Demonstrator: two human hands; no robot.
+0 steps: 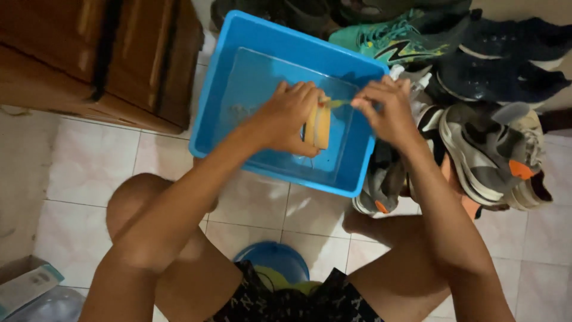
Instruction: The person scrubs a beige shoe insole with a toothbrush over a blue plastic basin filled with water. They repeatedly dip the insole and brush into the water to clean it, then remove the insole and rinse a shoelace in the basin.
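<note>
Left hand grips a yellow sponge over the blue plastic tub, upper centre. Right hand, fingers pressed together, pinches the sponge's top edge. Shoes lie right.

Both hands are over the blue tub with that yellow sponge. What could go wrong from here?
1. The left hand holds the yellow sponge over the water-filled blue tub; squeezing may splash the tiled floor, already wet near the tub.
2. The right hand hangs over the tub's edge beside the piled shoes; drips could wet them.
</note>
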